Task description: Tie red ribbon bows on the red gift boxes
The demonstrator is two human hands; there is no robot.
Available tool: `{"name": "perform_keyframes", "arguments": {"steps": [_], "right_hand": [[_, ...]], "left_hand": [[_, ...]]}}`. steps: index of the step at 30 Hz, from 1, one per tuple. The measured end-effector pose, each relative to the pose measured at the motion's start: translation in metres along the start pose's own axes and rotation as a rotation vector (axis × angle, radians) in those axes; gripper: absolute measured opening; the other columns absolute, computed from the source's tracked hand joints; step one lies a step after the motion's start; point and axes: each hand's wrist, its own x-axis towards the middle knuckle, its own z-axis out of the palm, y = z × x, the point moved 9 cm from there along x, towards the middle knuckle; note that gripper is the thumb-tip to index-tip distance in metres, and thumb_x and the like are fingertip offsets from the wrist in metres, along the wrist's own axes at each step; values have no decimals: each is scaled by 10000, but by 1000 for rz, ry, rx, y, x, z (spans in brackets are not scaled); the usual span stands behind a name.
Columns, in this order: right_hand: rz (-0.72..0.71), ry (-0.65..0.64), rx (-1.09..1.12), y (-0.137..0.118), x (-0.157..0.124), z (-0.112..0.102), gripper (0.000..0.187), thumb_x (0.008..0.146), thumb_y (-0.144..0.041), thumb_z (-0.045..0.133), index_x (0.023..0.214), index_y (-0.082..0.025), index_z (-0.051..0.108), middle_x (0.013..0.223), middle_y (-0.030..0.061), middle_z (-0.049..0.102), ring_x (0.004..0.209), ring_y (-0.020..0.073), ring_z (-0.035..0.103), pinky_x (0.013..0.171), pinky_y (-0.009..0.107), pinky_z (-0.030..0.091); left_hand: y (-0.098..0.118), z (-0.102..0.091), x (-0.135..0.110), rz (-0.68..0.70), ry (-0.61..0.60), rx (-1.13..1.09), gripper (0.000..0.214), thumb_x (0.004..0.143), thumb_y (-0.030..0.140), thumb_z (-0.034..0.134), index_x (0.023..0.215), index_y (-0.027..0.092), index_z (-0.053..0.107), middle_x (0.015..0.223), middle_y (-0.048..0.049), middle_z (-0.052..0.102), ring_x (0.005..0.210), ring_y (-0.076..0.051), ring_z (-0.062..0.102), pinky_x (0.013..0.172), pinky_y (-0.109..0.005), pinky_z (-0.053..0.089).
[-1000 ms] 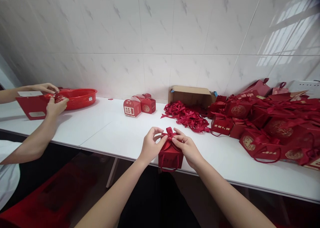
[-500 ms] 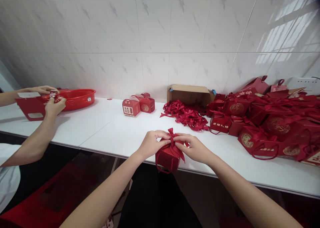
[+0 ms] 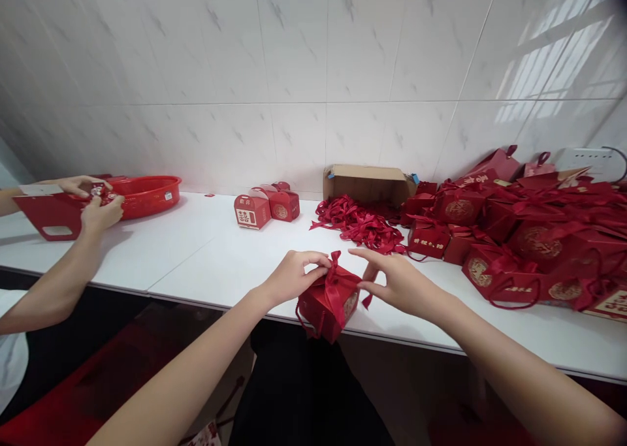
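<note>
A small red gift box (image 3: 318, 302) with a cord handle sits turned at an angle by the table's front edge. Tied over its top is a red ribbon bow (image 3: 335, 279), one tail hanging down the front and another off the right side. My left hand (image 3: 296, 276) pinches the bow's left part between thumb and fingers. To the right of the box, my right hand (image 3: 399, 283) has its index finger and thumb spread apart, the thumb tip close to the ribbon's right tail. Whether that thumb touches the ribbon, I cannot tell.
Behind the box lie loose red ribbons (image 3: 360, 224) before an open cardboard box (image 3: 369, 179). Many red gift boxes (image 3: 539, 243) are heaped at right. Two or more finished-looking boxes (image 3: 252, 212) stand mid-table. At left, a co-worker's hands (image 3: 100, 211) hold small red packets beside a red basin (image 3: 151, 198).
My right hand has let go of the bow and moved right, its fingers spreading. The gift box has turned, now showing its right side with a gold pattern. My left hand stays at the bow.
</note>
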Motion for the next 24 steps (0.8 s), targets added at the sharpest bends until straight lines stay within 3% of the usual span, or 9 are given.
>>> {"name": "perform_keyframes", "arguments": {"steps": [3,6,8,11,14,17,20,24], "right_hand": [[32,-110,64,-1,8,2,666,737,-496,661,1313,-213,482,895,49,699,762,197,631,704,307,476],[93,-66,182,4,33,2,654,792,-569,560,1312,-183,465,1054,103,652,794,181,625,705,290,475],[97,-107,253,5,51,12,534,830,-540,523,1218,-172,534,1034,107,650,779,165,619,680,274,470],[-6,-222,380,-5,65,25,338,822,-421,584,1039,-162,578,886,68,663,727,146,605,622,250,459],[-147,-190,441,-15,62,18,276,789,-250,633,1032,-169,529,792,18,642,686,127,585,619,245,455],[-318,-128,261,-23,49,11,262,804,-113,568,1054,-191,574,815,18,616,712,126,559,668,259,451],[-472,-118,32,-29,35,18,367,831,-51,478,1101,-241,639,842,36,559,714,127,520,677,261,444],[-531,-131,-97,-26,26,32,467,807,-32,491,1174,-284,631,827,33,470,685,123,470,616,239,433]], "left_hand": [[13,-1,3,78,-54,81,152,828,192,527,840,201,678,925,-9,715,884,-155,647,826,-261,480],[26,0,5,146,-129,201,157,819,168,522,834,197,676,878,-14,710,823,-147,639,787,-259,476],[29,1,7,164,-187,291,169,808,158,527,833,197,689,853,-20,706,790,-147,633,758,-254,472],[28,2,9,156,-256,379,182,783,161,547,834,207,716,853,-28,708,798,-161,634,750,-255,466],[25,0,10,137,-281,394,202,773,175,550,844,229,731,855,-21,717,808,-170,643,769,-259,463],[21,-5,11,108,-261,383,209,762,192,552,839,244,739,838,-13,722,781,-173,646,762,-263,461],[16,-11,13,71,-238,352,210,737,186,562,818,244,746,814,-7,729,756,-174,646,737,-261,460],[9,-16,16,7,-216,303,220,700,153,558,790,226,745,801,2,736,740,-166,648,704,-247,460]]}}
